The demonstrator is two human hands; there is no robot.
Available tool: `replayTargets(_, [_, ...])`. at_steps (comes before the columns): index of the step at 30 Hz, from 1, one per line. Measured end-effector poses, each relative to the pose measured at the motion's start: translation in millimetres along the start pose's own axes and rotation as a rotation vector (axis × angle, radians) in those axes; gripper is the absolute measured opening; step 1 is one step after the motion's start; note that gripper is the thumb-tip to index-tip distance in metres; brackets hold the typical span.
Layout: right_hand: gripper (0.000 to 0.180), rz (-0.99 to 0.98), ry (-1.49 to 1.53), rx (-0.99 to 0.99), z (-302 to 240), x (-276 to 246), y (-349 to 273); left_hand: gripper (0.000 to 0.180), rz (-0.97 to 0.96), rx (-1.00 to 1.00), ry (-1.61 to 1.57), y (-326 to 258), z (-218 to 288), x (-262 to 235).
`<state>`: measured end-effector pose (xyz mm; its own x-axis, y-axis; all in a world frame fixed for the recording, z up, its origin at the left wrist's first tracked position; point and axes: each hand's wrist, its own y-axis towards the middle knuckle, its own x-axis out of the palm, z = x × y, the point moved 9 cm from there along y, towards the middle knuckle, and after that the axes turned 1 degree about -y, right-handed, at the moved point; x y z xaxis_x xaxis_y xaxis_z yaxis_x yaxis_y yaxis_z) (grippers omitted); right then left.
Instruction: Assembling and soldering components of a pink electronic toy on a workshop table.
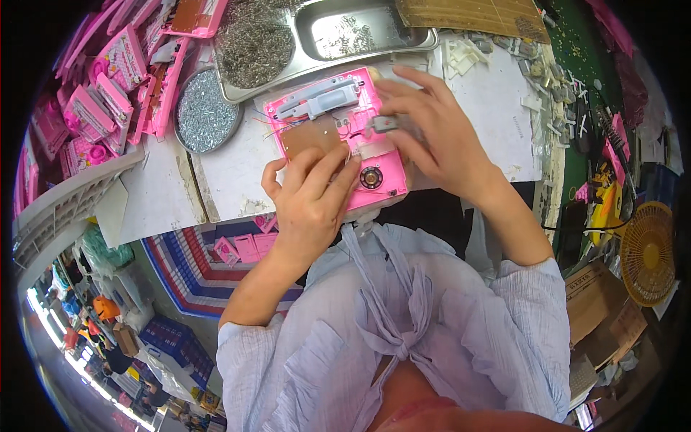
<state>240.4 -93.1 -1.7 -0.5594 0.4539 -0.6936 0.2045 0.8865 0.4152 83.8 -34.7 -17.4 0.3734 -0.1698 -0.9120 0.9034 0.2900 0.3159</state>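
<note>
A pink plastic housing (389, 169) lies on the white tabletop in front of me. It bears a brown circuit board (306, 138), a grey plastic mechanism (327, 101), thin wires and a small round speaker (371, 177). My left hand (309, 198) presses bent fingers over the board's near edge and holds the housing; its fingertips partly hide the wires. Over the housing's right side, my right hand (435, 133) pinches a small grey plastic part (385, 124) between thumb and fingers, the index finger raised. Slight blur hides the exact grip.
A round dish of small metal screws (207, 111) stands left of the housing. Behind is a metal tray (309, 75) with springs. Pink housings (93, 115) are piled far left. Grey and white plastic parts (497, 68) lie back right. A crate (191, 277) stands below the table edge.
</note>
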Motion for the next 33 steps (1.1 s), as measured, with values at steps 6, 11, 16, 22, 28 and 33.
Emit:
replayTargets(6, [0.027, -0.145, -0.039, 0.02, 12.5, 25.5, 11.1, 0.04, 0.084, -0.04, -0.3, 6.1, -37.6, -23.2])
replayTargets(11, [0.025, -0.128, -0.113, 0.004, 5.2, 22.7, 19.1, 0.029, 0.163, -0.262, -0.062, 10.0, -85.9, -18.2])
replayTargets(16, [0.023, -0.172, -0.176, 0.008, 0.7, 24.3, 28.0, 0.02, 0.118, -0.152, -0.059, -5.9, -53.6, -12.6])
replayTargets(22, [0.022, -0.169, -0.153, 0.001, -3.9, 16.5, 37.3, 0.017, 0.251, -0.179, -0.107, -14.8, -53.5, -14.6])
replayTargets(28, [0.025, -0.136, -0.101, -0.248, -39.3, 55.2, 55.5, 0.017, 0.277, -0.182, -0.11, -12.9, -54.8, -17.6])
replayTargets(33, [0.021, -0.124, -0.088, -0.389, -45.8, 74.6, 63.6, 0.018, 0.303, -0.197, -0.14, -12.3, -60.9, -22.9])
